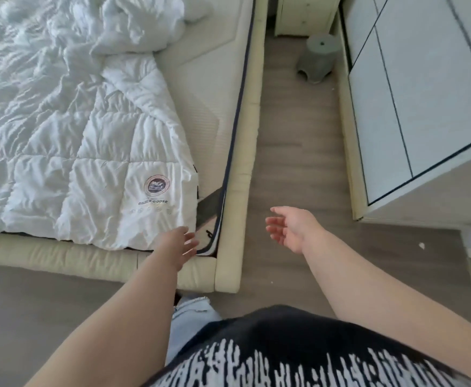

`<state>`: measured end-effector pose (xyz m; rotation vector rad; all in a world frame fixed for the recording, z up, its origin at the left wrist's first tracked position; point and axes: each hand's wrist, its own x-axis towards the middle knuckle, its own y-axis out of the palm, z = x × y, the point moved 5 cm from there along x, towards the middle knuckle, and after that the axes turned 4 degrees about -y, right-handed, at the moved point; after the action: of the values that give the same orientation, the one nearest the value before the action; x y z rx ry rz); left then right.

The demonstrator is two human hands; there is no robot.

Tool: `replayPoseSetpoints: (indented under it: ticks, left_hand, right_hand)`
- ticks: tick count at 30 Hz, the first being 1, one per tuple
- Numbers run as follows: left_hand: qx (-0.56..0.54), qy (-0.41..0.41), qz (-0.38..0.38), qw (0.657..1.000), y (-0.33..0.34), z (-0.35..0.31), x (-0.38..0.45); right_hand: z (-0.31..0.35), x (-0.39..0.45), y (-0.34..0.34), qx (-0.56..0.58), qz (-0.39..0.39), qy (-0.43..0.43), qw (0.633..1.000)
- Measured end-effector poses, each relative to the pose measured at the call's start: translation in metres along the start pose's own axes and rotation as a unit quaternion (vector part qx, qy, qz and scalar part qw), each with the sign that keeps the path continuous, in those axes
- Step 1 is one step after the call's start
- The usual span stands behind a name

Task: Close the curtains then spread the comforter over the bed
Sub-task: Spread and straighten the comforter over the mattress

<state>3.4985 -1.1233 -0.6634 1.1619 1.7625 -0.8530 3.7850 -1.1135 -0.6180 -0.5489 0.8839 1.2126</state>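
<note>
A white quilted comforter (69, 129) with a round logo near its corner lies rumpled over the left part of the bed (230, 263), bunched up at the far end. The mattress's right strip is bare. My left hand (179, 244) reaches with straight fingers toward the comforter's near right corner, just short of it, holding nothing. Over the floor to the right of the bed corner hovers my right hand (288, 227), fingers relaxed and empty. No curtains are in view.
A wooden floor aisle (293, 141) runs between the bed and a white wardrobe (413, 88) on the right. A grey-green stool (316, 58) stands in the aisle near a cream nightstand (302, 15). My legs stand at the bed's foot corner.
</note>
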Motion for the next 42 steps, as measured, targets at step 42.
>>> replayPoseSetpoints:
  ticks: [42]
  left_hand:
    - [0.041, 0.051, -0.067, 0.996, 0.382, -0.493, 0.152]
  right_hand:
    - [0.543, 0.379, 0.020, -0.135, 0.015, 0.005, 0.991]
